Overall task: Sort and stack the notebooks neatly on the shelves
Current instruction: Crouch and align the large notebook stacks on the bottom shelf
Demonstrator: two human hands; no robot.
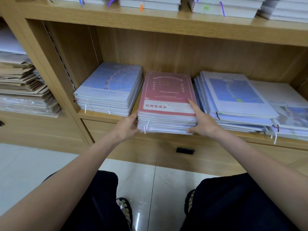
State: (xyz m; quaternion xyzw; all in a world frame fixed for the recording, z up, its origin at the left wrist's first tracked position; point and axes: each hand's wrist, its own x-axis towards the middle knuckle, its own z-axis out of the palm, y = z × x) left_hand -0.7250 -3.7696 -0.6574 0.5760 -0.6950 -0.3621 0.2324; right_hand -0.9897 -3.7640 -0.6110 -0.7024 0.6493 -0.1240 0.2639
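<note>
nearest the camera, the person's knees in dark trousers and two sandalled feet sit over a glossy tiled floor (155,185). both bare forearms reach forward to the lower shelf (103,116) of a wooden bookcase. the left hand (128,126) grips the left front corner of the red-covered notebook stack (166,104), thumb up along its side. the right hand (202,121) clasps the right front corner, forefinger laid on the top cover and thumb pressed to the stack's front edge. this stack lies on the shelf with its front overhanging the edge, above a drawer with a black handle (185,150). just to its left lies a pale blue notebook stack (110,89); to its right, touching or nearly so, a fanned blue pile (233,95). above, the upper shelf (166,22) carries white books with coloured ribbons.
</note>
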